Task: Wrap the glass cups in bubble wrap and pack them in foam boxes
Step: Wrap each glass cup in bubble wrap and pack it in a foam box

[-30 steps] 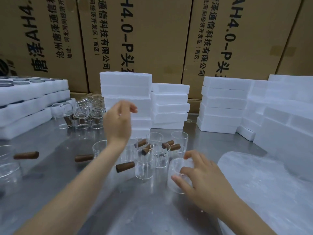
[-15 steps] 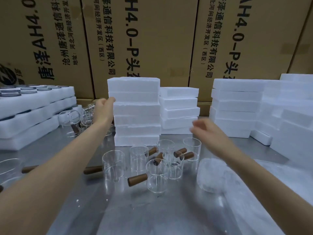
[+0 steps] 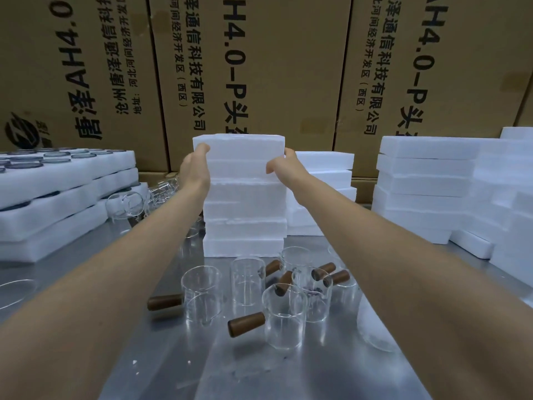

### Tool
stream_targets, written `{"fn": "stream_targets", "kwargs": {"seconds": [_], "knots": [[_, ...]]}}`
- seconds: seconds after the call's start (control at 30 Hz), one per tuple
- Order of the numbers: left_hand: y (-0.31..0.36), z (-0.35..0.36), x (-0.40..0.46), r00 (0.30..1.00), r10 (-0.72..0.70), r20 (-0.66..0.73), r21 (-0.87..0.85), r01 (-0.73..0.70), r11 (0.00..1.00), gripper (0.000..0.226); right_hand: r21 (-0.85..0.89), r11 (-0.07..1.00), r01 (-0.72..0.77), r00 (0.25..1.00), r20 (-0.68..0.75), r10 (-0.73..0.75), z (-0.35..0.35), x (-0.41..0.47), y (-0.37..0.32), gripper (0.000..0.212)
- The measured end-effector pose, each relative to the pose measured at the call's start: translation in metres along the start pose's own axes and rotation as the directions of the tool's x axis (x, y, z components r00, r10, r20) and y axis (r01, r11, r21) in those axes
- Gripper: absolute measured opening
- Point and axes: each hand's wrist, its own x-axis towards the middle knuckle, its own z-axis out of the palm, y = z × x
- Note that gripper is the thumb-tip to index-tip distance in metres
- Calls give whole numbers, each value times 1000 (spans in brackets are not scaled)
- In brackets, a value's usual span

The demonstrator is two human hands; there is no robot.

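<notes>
A tall stack of white foam boxes (image 3: 245,215) stands at the middle of the steel table. My left hand (image 3: 194,167) holds the left end of the top foam box (image 3: 239,148), and my right hand (image 3: 284,167) holds its right end, fingers curled round the edges. In front of the stack stand several clear glass cups (image 3: 284,319) with brown wooden handles. A cup wrapped in bubble wrap (image 3: 372,327) sits at the right, partly hidden behind my right forearm.
More foam box stacks (image 3: 424,192) rise at the right and behind the middle stack. Foam trays (image 3: 66,180) loaded with cups are piled at the left, with more glass cups (image 3: 127,204) beside them. Cardboard cartons (image 3: 259,67) wall off the back.
Both hands have left the cups and reached forward and up to the top foam box of the middle stack, taking hold of its two ends. The wrapped cup stays on the table.
</notes>
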Motion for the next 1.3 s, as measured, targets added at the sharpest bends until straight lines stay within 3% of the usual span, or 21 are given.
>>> {"fn": "stream_targets", "kwargs": {"seconds": [0.17, 0.33, 0.53, 0.63, 0.73, 0.9, 0.93, 1.03, 1.13, 1.3], "knots": [[6, 0, -10, 1000, 19, 1, -17, -19, 1000, 36, 55, 998, 6, 1000, -4, -6, -6, -9, -3, 63], [27, -2, -51, 989, 143, 25, -46, -142, 989, 22, 97, 990, 101, 993, -78, -93, -23, -51, -17, 60], [39, -34, -145, 929, 308, 204, -16, -312, 950, 29, 78, 990, 119, 980, -170, -104, -50, -160, -3, 59], [27, -58, -200, 930, 254, 265, -22, -258, 966, 44, 85, 984, 155, 963, -235, -132, -59, -226, 17, 53], [8, -76, -244, 921, 153, 359, -37, -150, 988, 35, 72, 980, 183, 964, -210, -165, -62, -287, 47, 54], [-26, -102, -297, 922, -50, 385, 10, 50, 999, 32, 9, 997, 79, 974, -215, -75, -65, -348, 109, 65], [-32, -108, -306, 912, -76, 402, 46, 63, 997, 38, 1, 999, 46, 977, -211, -45, -64, -354, 116, 66], [-39, -113, -322, 859, -133, 494, 156, 63, 986, 20, 5, 999, -46, 987, -157, 46, -65, -359, 129, 62], [-42, -109, -325, 803, -193, 565, 221, 78, 972, 41, -44, 997, -63, 987, -148, 56, -65, -355, 131, 59], [-43, -108, -307, 732, -227, 643, 283, 49, 958, 56, -53, 994, -97, 989, -115, 91, -67, -353, 125, 64]]}}
